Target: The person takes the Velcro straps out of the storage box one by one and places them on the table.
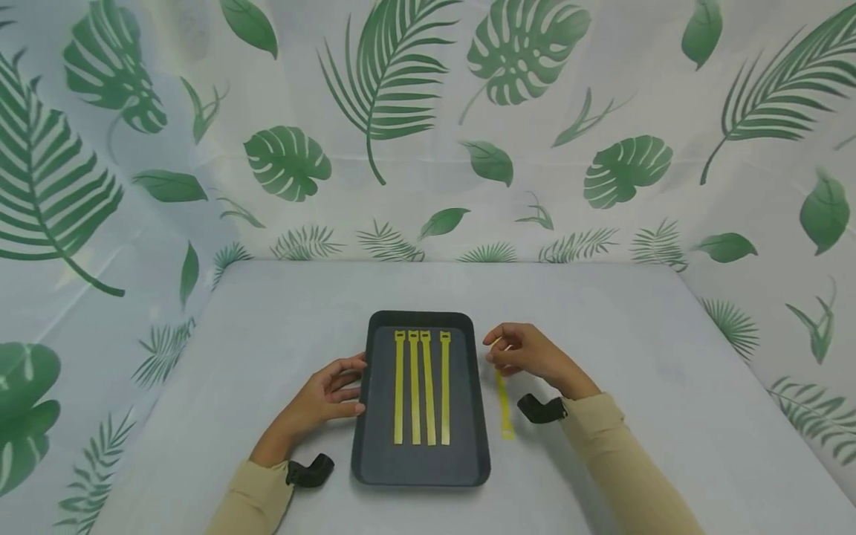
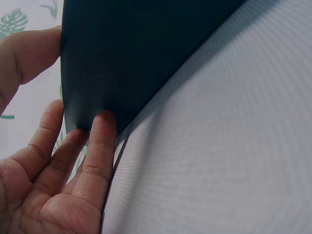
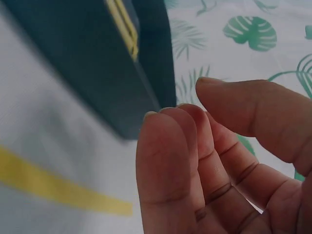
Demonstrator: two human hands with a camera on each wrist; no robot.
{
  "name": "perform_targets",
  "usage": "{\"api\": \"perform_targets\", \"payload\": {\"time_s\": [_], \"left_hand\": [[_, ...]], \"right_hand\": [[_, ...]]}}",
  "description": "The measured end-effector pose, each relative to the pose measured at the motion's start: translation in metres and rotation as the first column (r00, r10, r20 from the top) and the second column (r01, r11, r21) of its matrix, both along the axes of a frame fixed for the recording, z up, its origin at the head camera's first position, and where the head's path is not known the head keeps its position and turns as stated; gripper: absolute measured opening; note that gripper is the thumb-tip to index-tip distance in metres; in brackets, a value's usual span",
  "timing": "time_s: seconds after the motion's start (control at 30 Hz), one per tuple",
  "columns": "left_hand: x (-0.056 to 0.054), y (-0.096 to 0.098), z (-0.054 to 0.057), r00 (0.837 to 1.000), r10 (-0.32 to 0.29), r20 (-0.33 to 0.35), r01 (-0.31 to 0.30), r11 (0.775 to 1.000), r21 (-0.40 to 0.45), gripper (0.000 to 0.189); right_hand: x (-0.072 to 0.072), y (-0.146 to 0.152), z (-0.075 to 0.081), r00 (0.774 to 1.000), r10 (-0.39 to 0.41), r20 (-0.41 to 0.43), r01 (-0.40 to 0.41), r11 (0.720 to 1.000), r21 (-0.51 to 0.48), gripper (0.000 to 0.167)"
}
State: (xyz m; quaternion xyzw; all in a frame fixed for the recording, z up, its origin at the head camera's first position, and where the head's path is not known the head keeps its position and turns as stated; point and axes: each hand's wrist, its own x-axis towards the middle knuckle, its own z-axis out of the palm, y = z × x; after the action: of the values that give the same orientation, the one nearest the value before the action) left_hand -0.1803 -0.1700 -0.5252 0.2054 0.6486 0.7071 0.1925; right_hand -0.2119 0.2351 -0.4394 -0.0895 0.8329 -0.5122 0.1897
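Note:
A dark tray (image 1: 421, 475) lies on the white table, with several yellow cable straps (image 1: 428, 386) side by side in it, their slotted heads at the far end. My left hand (image 1: 334, 397) is at the tray's left side; in the left wrist view its extended fingers (image 2: 100, 141) touch the dark wall. To the right of the tray lies another yellow strap (image 1: 504, 405), its slotted end nearer me. My right hand (image 1: 524, 353) hovers over that strap's far part and hides some of it. The right wrist view shows thumb and fingers apart, nothing between them.
A white table (image 1: 287, 297) surrounds the tray. Behind it and at both sides hang white cloth walls (image 1: 414, 193) with green leaf prints. Black wrist cameras (image 1: 310, 472) sit on both sleeves.

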Motion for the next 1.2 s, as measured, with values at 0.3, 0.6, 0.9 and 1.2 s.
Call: {"api": "perform_targets", "payload": {"time_s": [0.3, 0.6, 0.9, 1.2], "left_hand": [[-0.001, 0.000, 0.000, 1.000, 0.005, 0.004, -0.005, 1.000, 0.007, 0.071], [-0.002, 0.000, 0.001, 1.000, 0.007, 0.015, -0.007, 1.000, -0.004, 0.073], [-0.003, -0.001, 0.000, 1.000, 0.005, 0.013, -0.005, 1.000, -0.002, 0.073], [-0.005, -0.002, -0.002, 1.000, 0.007, 0.010, -0.007, 1.000, 0.000, 0.071]], "right_hand": [[-0.008, -0.020, 0.011, 0.999, 0.051, -0.014, -0.051, 0.999, -0.016, 0.032], [-0.016, -0.040, 0.012, 0.991, 0.134, -0.028, -0.135, 0.990, -0.028, 0.032], [-0.025, -0.062, 0.013, 0.974, 0.221, -0.044, -0.222, 0.975, -0.027, 0.030], [-0.034, -0.082, 0.009, 0.937, 0.340, -0.085, -0.342, 0.940, -0.013, 0.029]]}}
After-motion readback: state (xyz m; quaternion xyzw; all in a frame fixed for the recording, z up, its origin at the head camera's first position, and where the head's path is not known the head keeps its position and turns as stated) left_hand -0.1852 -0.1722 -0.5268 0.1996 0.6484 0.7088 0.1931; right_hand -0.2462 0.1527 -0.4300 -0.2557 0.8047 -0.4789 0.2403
